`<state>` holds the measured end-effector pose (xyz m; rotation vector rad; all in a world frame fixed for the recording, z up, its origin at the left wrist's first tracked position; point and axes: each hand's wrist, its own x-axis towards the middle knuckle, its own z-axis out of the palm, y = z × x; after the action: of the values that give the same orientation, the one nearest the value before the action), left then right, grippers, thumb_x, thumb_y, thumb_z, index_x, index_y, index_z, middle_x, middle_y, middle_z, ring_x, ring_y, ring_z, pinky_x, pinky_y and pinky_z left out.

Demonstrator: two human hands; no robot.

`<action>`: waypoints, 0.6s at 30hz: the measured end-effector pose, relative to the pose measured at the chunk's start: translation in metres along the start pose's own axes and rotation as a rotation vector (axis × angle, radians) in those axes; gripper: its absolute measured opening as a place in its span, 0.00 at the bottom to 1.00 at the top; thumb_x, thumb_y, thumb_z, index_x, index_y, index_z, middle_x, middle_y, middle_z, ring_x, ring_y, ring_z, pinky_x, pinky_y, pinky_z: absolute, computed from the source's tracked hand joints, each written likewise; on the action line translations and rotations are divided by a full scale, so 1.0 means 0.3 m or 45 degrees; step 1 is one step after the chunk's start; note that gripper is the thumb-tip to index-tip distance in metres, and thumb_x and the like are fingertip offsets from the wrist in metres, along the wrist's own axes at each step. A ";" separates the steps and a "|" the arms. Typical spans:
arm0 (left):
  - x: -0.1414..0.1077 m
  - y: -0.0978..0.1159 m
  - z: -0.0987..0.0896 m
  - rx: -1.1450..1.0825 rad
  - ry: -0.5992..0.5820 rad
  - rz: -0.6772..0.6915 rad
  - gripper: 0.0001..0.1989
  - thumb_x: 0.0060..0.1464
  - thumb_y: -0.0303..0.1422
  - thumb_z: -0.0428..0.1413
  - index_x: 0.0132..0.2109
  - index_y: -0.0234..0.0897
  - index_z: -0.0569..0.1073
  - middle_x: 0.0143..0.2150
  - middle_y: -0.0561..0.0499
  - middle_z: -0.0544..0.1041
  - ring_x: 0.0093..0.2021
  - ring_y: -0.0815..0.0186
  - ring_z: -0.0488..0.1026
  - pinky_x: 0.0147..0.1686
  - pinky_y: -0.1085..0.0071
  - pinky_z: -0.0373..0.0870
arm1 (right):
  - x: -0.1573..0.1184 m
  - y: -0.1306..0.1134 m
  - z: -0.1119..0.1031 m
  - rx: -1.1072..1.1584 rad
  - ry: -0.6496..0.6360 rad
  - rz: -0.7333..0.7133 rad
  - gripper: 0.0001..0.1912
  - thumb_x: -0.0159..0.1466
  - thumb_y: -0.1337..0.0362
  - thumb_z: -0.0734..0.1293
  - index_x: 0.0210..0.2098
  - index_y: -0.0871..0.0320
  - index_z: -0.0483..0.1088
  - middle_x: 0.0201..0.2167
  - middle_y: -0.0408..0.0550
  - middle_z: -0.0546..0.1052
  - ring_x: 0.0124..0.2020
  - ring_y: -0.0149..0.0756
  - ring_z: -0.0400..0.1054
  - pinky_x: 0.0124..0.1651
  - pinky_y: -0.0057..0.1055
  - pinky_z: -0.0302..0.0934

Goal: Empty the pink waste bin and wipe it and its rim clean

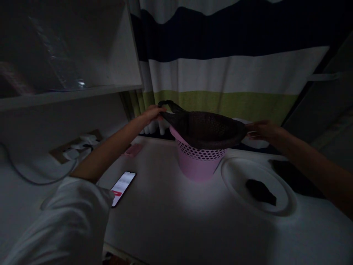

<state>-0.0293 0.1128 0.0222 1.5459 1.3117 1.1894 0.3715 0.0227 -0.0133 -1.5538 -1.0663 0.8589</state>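
Observation:
A pink basket (pixel 200 167) with a band of holes below its rim stands on the white tabletop. A black plastic bag (pixel 215 141) lines it and is folded over the front of the rim. My left hand (pixel 154 112) pinches the bag's edge at the left, where a loop of it is pulled up and out past the rim. At the right side of the rim my right hand (pixel 260 130) has its fingers closed at the bag's edge. The basket's holes show faintly through the film inside.
A lit phone (pixel 123 187) lies left of the basket, with a small pink item (pixel 132 150) behind it. At right, a round white lid (pixel 228 173) bears a dark piece (pixel 260 191). Plugs and a cable sit in a wall socket (pixel 59 151). A striped curtain (pixel 220 73) hangs behind.

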 end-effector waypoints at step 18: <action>-0.025 0.505 0.007 1.299 -0.415 0.176 0.24 0.55 0.38 0.47 0.46 0.14 0.67 0.49 0.31 0.72 0.46 0.59 0.70 0.44 0.52 0.64 | 0.013 -0.414 0.065 -0.431 -0.057 -0.194 0.10 0.53 0.72 0.66 0.32 0.76 0.66 0.49 0.68 0.68 0.51 0.47 0.63 0.45 0.32 0.62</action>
<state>0.0128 0.0794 0.1639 2.4280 1.6955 0.2436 0.3293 0.0440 0.1033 -1.7087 -1.3987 0.6341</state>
